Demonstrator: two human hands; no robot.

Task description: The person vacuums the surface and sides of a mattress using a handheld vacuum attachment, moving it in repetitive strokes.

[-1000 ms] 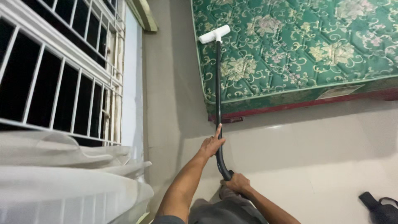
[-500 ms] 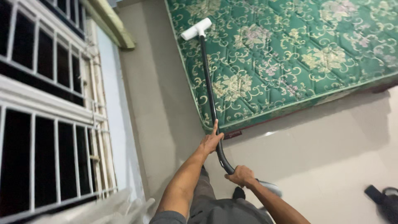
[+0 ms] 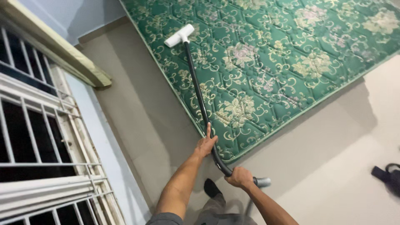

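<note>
On the green floral mattress (image 3: 291, 58), our white vacuum head (image 3: 179, 36) rests flat near the left edge. Our left hand (image 3: 206, 146) wraps the black wand (image 3: 196, 89), forefinger extended; our right hand (image 3: 239, 176) grips the bend. Best to keep the head flat and stroke evenly.

Left arm: stretched forward, elbow nearly straight.
Left hand (image 3: 205, 146): fingers curled closed, index finger pointing ahead.
Right arm: bent, forearm angled inward.
Right hand (image 3: 238, 176): fist clenched, knuckles up, nearer the body.
</note>
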